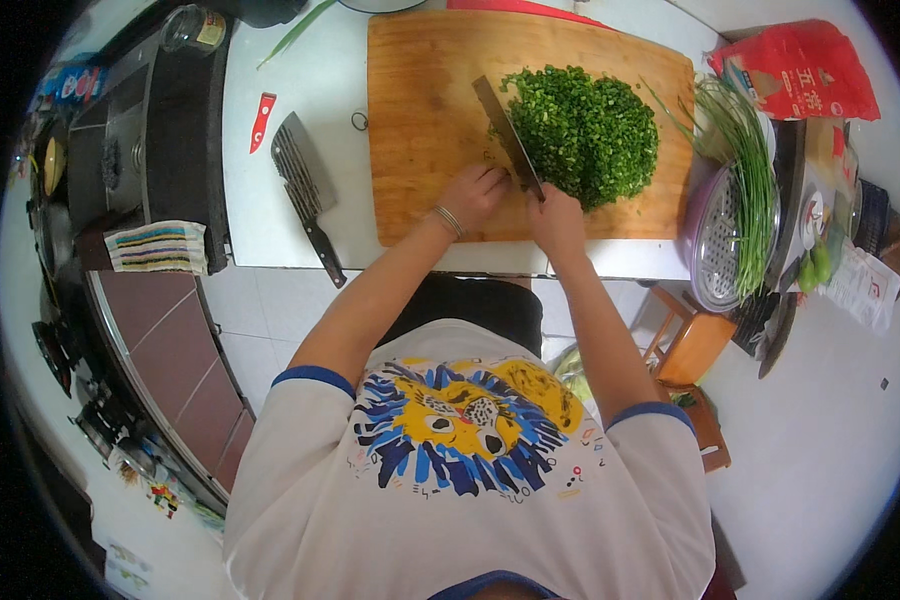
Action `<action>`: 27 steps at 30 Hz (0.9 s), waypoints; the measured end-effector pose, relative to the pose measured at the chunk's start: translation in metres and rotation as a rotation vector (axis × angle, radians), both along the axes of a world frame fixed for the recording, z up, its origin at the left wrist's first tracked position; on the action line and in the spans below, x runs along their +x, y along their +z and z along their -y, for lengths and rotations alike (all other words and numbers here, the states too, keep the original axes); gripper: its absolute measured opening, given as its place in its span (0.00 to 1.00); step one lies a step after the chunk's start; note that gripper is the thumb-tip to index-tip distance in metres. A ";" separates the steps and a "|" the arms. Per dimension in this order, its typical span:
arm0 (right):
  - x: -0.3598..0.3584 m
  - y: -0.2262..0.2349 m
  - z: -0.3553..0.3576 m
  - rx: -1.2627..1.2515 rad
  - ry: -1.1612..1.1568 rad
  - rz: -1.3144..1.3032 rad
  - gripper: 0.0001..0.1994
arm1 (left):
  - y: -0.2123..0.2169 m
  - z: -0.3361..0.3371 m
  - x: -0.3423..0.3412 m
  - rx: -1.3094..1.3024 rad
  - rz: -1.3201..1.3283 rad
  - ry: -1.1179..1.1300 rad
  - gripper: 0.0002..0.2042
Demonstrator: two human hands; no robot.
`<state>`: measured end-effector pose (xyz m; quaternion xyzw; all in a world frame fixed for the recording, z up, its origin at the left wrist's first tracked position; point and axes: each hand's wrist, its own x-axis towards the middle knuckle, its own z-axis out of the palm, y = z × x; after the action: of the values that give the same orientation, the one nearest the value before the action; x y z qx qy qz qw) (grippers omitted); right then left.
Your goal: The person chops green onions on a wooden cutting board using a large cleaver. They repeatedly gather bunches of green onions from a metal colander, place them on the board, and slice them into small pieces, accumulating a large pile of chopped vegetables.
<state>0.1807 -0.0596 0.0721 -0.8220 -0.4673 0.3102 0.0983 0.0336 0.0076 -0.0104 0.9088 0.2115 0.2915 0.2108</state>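
On the wooden cutting board, my right hand is closed round the handle of a kitchen knife. The blade stands nearly on edge, slanting away to the upper left, along the left side of a big heap of chopped green chives. My left hand rests low on the board, just left of the blade's handle end. Its fingers are curled together; whatever is under them is hidden. A few green bits lie left of the blade.
A cleaver and a red sheath-like piece lie on the white counter at left. Right of the board, long green stalks drape over a purple-rimmed colander. Behind is a red bag; a wooden chair stands below.
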 end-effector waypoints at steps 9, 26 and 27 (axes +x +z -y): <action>-0.017 0.014 0.010 -0.098 0.043 0.079 0.11 | 0.004 -0.004 0.000 0.059 0.010 0.027 0.11; -0.009 -0.007 -0.025 0.002 -0.061 0.005 0.12 | 0.007 -0.002 -0.019 0.034 -0.100 -0.034 0.14; -0.008 -0.001 -0.015 -0.007 -0.032 0.012 0.12 | 0.006 0.001 -0.019 0.024 -0.097 -0.025 0.14</action>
<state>0.1727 -0.0445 0.0708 -0.8316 -0.4535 0.3054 0.0977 0.0150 0.0069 -0.0047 0.9269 0.2066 0.2468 0.1930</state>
